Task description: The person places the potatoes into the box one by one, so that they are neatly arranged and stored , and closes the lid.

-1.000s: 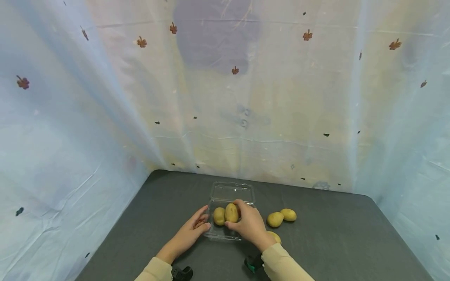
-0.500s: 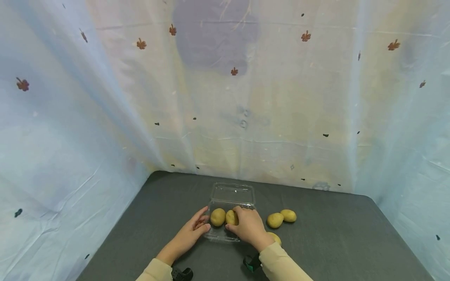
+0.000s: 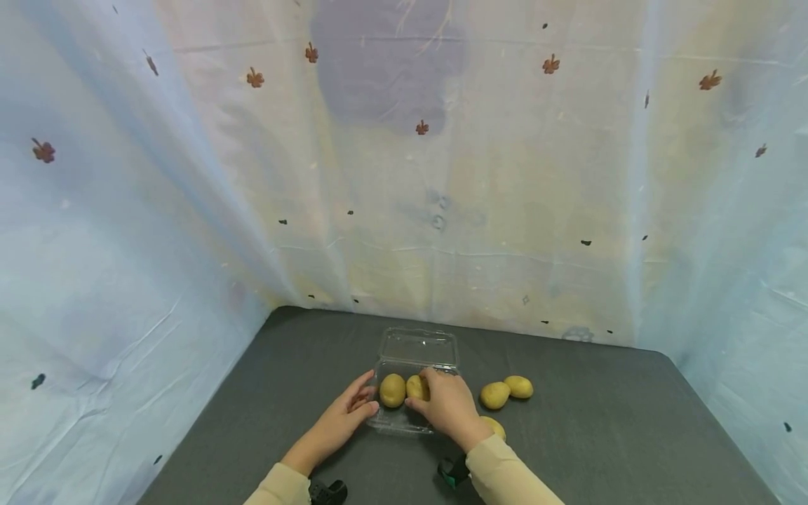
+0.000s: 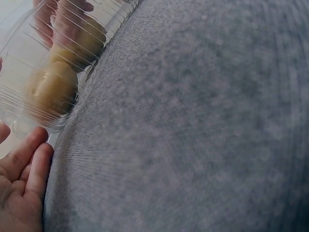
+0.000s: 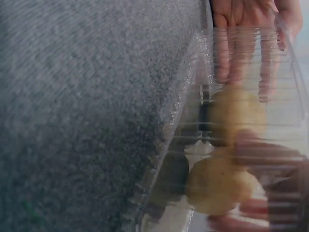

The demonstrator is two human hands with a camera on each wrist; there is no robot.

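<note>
"Toward the far edge of the dark surface (image 3: 600, 414), what do you have on your feed?"

"I see a clear plastic container (image 3: 400, 423), its lid (image 3: 416, 345) lying open on the far side. The right hand (image 3: 449, 405) reaches in from the right, and I read its thumb and fingers as curled round the right potato (image 3: 416, 388)."

"Where is that potato, exactly?"

"Inside the container, between thumb and fingertips; my right wrist view shows it blurred through the wall. The left potato (image 3: 393, 391) lies just beside it, outside that grasp."

"And the left hand (image 3: 341, 423)?"

"Released: fingers loosely extended at the container's left wall, grasping nothing. Whether they press on it, I cannot tell."

"Edges and room?"

"The lid stops short of the far edge, where a patterned curtain (image 3: 505, 175) hangs. Right of the container, a nearer loose potato (image 3: 495, 395) touches a farther loose potato (image 3: 519, 386); a third loose potato (image 3: 494, 427) is partly hidden by the right hand's wrist. Beyond them I have a broad stretch of surface out to the right edge, and another between the left hand and the left edge."
</note>
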